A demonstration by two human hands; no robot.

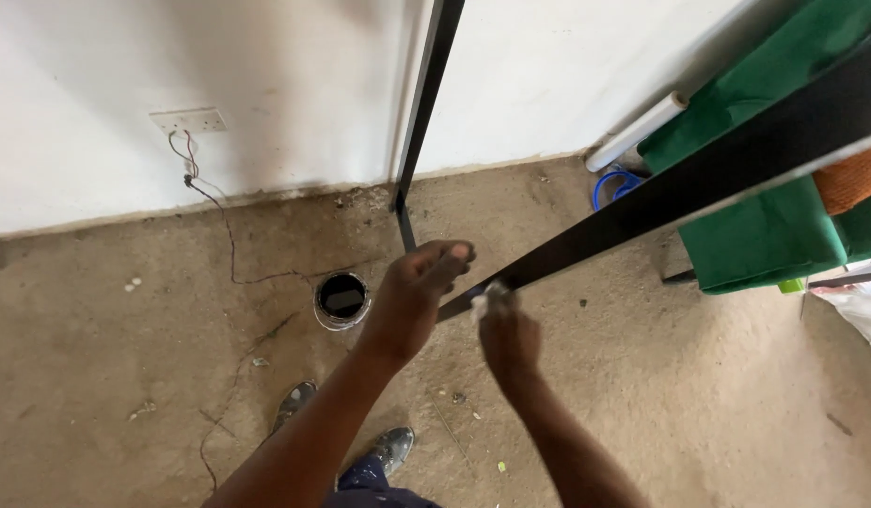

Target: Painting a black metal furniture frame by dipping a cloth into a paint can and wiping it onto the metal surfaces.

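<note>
We are looking down at our left hand (419, 292), which is gripping the lower end of a long black metal bar (699, 174) w/ fingers wrapped around it. The bar is slanting up to the right, in the air above the floor (125, 376). Our right hand (507, 331) is sitting just below the bar, fingers pinched together on a small white cloth (489, 295) that is touching the bar's edge. A small open paint tin (341, 299) w/ dark contents is standing on the floor, near the left hand. Behind it a thin black upright post (424, 103) is rising against the white wall (294, 94). Green fabric (765, 235) is hanging at right, and our paint-spattered shoes (390, 448) are showing at bottom.
</note>
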